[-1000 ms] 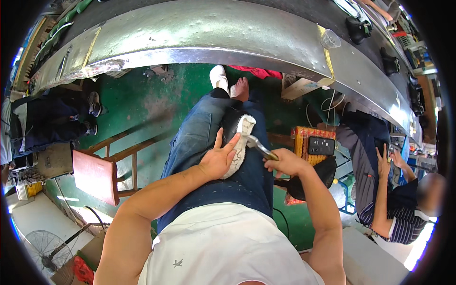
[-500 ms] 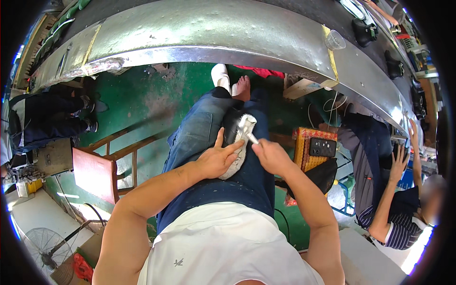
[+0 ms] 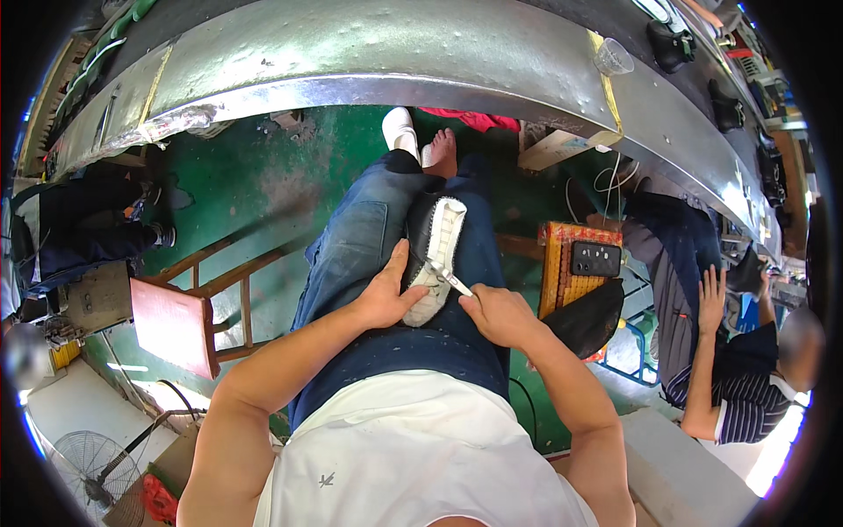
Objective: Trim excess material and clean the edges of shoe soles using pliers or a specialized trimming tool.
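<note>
On my lap lies a black shoe, its pale underside turned up and a raised rim around the far end. My left hand grips the near part of the shoe from the left, thumb across the underside and index finger along the side. In my right hand is the handle of a small metal hammer. The hammer's head rests on or just over the middle of the underside, close to my left fingers. The shoe's left side is partly hidden by my left hand.
Ahead runs a metal-edged bench with a clear cup and black shoes. To my right, a phone lies on a woven seat. A wooden stool stands left. A co-worker sits at right.
The hammer head has come nearer to me along the underside, from the far end to the middle. My right hand moved slightly nearer too. At right, the co-worker's hand now holds a dark shoe.
</note>
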{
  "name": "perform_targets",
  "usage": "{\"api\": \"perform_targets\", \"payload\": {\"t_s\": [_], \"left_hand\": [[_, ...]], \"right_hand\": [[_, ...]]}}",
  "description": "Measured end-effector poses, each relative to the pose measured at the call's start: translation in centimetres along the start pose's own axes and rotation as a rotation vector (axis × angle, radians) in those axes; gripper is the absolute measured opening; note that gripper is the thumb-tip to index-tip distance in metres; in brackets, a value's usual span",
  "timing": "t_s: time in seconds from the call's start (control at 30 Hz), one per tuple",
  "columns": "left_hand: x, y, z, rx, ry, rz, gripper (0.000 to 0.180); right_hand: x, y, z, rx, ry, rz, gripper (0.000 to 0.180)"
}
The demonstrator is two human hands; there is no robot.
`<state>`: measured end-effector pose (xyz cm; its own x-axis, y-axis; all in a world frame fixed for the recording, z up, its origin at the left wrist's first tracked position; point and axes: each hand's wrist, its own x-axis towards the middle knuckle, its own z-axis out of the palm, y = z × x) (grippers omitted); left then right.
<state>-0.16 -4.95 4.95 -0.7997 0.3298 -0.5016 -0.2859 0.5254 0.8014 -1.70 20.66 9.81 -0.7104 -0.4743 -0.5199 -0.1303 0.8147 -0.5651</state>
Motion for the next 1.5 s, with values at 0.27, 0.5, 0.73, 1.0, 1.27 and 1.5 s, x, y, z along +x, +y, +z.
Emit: {"api": "perform_targets", "payload": {"t_s": [0.27, 0.5, 0.73, 1.0, 1.27, 1.5], "left_hand": [[3.0, 1.2, 1.2, -0.177, 0.216, -0.218, 0.101], [2.4, 3.6, -4.5, -0.787, 0.126, -0.113, 0.049], [-0.2, 5.7, -4.2, -0.932, 0.084, 0.464, 0.068], [-1.1, 7.1, -5.2, -1.188, -0.075, 0.317, 0.078], [-1.1, 7.4, -5.4, -1.205, -0.136, 0.328, 0.089], [-0.5, 8.2, -7.3, -0.043, 0.116, 0.619, 0.124]], "right_hand": [[-0.4, 3.1, 2.7, 0.698, 0.135, 0.179, 0.049], [-4.5, 1.3, 1.4, 0.057, 0.019, 0.144, 0.054], [0.2, -1.9, -2.8, 0.733, 0.278, -0.172, 0.064], [0.9, -5.9, -3.8, 0.753, 0.311, -0.323, 0.088], [0.7, -6.4, -4.1, 0.68, 0.372, -0.341, 0.097], [1.9, -5.4, -4.9, 1.05, 0.11, -0.526, 0.113]]}}
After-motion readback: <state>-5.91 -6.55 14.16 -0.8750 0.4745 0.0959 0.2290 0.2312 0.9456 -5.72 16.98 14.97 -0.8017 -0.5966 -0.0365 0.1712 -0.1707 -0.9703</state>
